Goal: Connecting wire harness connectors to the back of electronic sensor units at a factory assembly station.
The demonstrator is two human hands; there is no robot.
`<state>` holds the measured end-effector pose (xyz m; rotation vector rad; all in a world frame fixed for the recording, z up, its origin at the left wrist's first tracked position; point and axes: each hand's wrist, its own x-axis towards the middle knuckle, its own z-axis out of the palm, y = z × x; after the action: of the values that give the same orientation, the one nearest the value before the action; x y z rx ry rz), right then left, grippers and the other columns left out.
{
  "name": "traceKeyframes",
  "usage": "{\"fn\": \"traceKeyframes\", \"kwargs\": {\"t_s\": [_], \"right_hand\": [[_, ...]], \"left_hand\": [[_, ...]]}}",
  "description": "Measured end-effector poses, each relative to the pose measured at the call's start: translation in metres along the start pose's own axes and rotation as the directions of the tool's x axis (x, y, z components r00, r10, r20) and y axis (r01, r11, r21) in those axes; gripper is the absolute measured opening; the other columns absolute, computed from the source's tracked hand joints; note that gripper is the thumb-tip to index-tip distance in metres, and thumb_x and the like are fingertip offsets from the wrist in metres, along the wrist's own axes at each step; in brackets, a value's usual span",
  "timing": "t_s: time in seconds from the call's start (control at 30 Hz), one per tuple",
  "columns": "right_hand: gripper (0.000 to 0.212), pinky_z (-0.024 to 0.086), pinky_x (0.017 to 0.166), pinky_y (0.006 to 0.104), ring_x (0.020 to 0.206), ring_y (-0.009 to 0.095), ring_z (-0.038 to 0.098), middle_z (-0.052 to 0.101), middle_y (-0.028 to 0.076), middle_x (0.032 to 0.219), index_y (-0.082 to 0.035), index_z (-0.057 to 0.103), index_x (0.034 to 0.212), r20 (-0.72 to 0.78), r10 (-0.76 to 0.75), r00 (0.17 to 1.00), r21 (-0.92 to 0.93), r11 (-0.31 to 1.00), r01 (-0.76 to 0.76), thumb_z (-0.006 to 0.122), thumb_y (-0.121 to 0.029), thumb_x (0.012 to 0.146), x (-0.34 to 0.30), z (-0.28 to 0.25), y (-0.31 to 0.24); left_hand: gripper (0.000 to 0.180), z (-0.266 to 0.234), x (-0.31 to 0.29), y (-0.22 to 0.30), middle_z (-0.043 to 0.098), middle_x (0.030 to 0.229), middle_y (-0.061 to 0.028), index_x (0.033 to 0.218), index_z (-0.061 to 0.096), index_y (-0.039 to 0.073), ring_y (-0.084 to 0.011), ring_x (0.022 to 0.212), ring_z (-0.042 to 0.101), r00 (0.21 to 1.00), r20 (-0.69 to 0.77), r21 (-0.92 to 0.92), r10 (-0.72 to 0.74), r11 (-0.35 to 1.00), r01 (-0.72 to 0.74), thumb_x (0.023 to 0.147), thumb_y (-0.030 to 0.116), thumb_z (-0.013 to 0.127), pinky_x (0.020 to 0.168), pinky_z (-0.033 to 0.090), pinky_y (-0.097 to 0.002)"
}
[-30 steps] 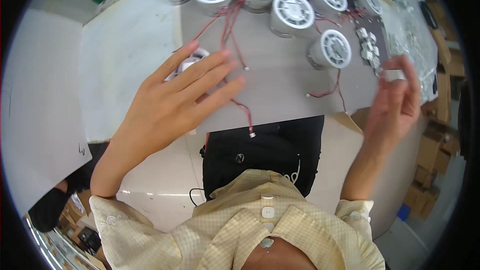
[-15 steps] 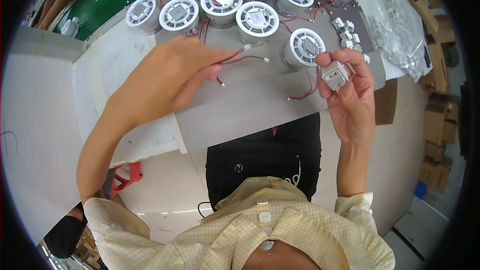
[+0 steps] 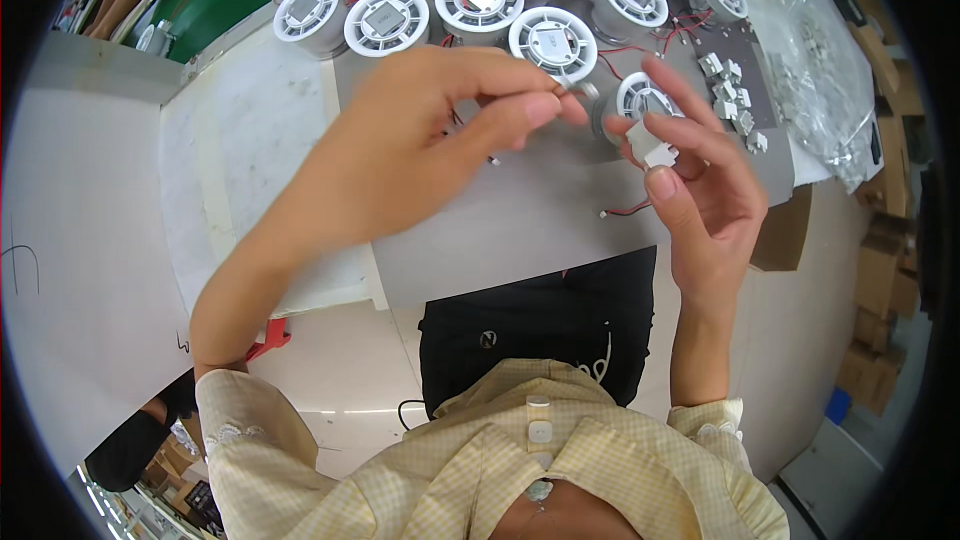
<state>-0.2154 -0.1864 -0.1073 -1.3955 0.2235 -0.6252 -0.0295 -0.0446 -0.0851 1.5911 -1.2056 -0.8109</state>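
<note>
My right hand (image 3: pixel 700 195) holds a small white square plastic part (image 3: pixel 647 143) between thumb and fingers, above the grey work mat (image 3: pixel 520 225). My left hand (image 3: pixel 420 145) reaches across beside it, with its thumb and forefinger pinched on a thin wire end (image 3: pixel 578 92) of a round white fan-like unit (image 3: pixel 640 100). The two hands nearly touch. What the left fingers grip is tiny and partly hidden.
Several round white units with red wires (image 3: pixel 480 0) stand in rows at the back of the mat. Small white square parts (image 3: pixel 730 90) lie at the right, next to a clear plastic bag (image 3: pixel 820 70). Cardboard boxes (image 3: pixel 880 270) sit at the far right.
My left hand has come in from the left and pinched the wire. My right hand has brought the white part in toward the middle, close to the left fingers.
</note>
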Motion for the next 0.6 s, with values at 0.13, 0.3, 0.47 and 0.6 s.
{"fn": "traceKeyframes", "kwargs": {"t_s": [0.13,0.3,0.47,0.6], "right_hand": [[0.033,0.049,0.098,0.04,0.114,0.032,0.062,0.06,0.026,0.126,0.005,0.057,0.12,0.049,-0.236,0.971,-0.279,0.93,0.24,0.065,0.003,0.088,0.011,0.001,0.009],[0.033,0.048,0.097,0.0372,0.117,0.032,0.06,0.061,0.026,0.124,0.005,0.056,0.118,0.054,-0.279,0.959,-0.379,0.883,0.279,0.067,0.005,0.087,0.012,0.005,0.005],[0.037,0.049,0.095,0.0346,0.115,0.029,0.061,0.062,0.025,0.122,0.007,0.055,0.123,0.102,-0.236,0.966,-0.302,0.918,0.256,0.066,0.003,0.087,0.015,0.004,0.008],[0.038,0.048,0.096,0.0355,0.114,0.029,0.062,0.063,0.023,0.121,0.008,0.054,0.124,0.061,-0.037,0.997,-0.271,0.961,0.053,0.066,0.002,0.088,0.017,0.004,-0.004]], "left_hand": [[0.022,0.009,-0.001,0.006,0.066,0.082,-0.003,0.092,0.069,-0.001,-0.009,0.076,0.056,0.999,-0.019,0.104,-0.045,0.993,0.047,0.098,0.017,0.058,0.069,0.044,-0.0246],[0.025,0.013,-0.005,0.013,0.064,0.078,-0.0038,0.083,0.067,-0.001,-0.0107,0.073,0.054,0.982,0.039,0.022,-0.187,0.982,0.186,0.097,0.019,0.058,0.068,0.042,-0.0258],[0.027,0.013,-0.007,0.008,0.057,0.07,-0.0032,0.079,0.066,0.0,-0.0103,0.066,0.049,0.99,0.071,-0.045,-0.124,0.991,0.128,0.096,0.019,0.058,0.062,0.037,-0.027],[0.026,0.014,-0.008,0.008,0.05,0.064,-0.0015,0.077,0.067,0.001,-0.0084,0.059,0.042,0.991,0.087,-0.059,-0.102,0.992,0.108,0.096,0.017,0.059,0.055,0.032,-0.0283]]}}
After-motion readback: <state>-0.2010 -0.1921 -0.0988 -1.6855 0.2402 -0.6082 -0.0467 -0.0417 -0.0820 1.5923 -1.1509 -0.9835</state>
